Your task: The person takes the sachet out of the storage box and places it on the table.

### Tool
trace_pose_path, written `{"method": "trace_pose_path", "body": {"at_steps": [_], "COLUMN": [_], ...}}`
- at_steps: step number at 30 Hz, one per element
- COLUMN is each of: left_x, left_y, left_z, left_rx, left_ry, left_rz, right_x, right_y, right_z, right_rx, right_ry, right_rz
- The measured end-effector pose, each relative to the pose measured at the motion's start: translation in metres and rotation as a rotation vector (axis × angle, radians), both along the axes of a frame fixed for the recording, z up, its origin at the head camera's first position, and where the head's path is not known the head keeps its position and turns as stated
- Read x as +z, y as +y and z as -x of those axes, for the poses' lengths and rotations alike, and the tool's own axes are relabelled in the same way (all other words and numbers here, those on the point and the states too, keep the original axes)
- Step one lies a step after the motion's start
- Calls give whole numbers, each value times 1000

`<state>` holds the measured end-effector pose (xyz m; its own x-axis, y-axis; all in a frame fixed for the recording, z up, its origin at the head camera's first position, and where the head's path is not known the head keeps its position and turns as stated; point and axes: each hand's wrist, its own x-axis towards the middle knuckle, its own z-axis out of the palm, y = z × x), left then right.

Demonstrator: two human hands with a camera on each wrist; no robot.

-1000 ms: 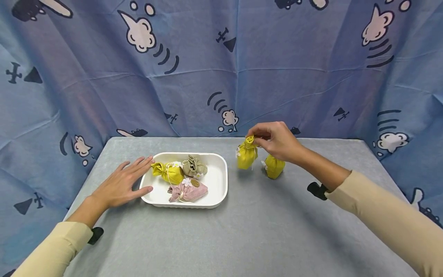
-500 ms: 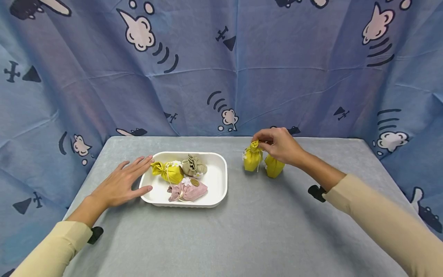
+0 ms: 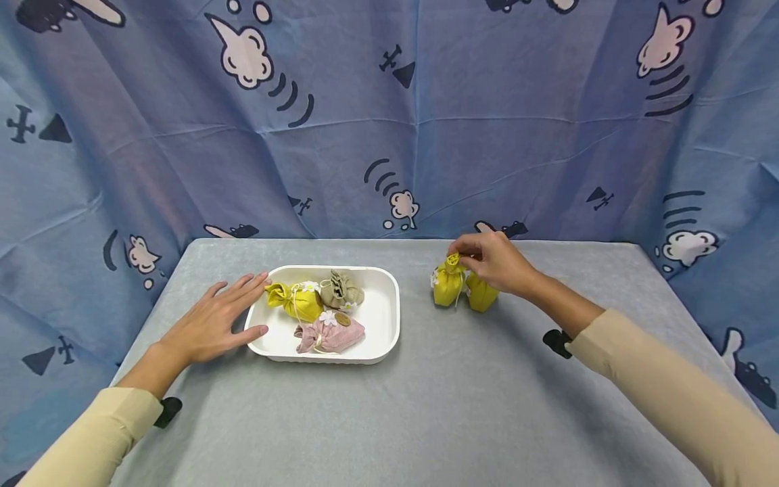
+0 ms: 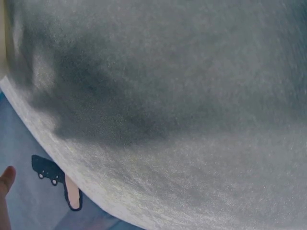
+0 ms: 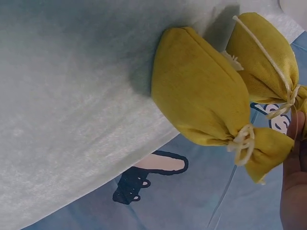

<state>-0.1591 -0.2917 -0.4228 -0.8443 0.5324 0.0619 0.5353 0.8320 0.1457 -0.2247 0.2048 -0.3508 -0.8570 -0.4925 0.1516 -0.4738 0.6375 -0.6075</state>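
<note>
Right of frame centre, the right hand (image 3: 496,260) is pinching a yellow pouch (image 3: 447,287) by its neck, now lowered onto the table (image 3: 426,406) touching a second pouch (image 3: 482,295); the left hand (image 3: 213,325), fingers straight, is resting against the tray (image 3: 383,338).

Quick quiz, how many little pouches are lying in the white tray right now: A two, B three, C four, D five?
B: the white tray holds three, a yellow pouch, a beige pouch and a pink pouch; two more yellow ones stand on the table outside it, by the right hand.
</note>
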Motion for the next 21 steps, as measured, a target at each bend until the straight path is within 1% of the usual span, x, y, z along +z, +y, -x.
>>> {"method": "trace_pose_path", "body": {"at_steps": [3,11,17,21], "left_x": [0,1,1,1], "left_y": [0,1,0,1], "left_z": [0,0,0,0], "left_rx": [-1,-2,-5,-5], "left_ry": [1,1,3,-1], "left_rz": [-5,-10,-14,-14], "right_x": [-4,-11,-8,-7], "right_y": [1,1,1,0], "right_z": [0,0,-1,-1], "right_rx": [5,39,38,34], "right_ry": [-2,57,34,13], "right_rz": [0,-18,-55,-60]}}
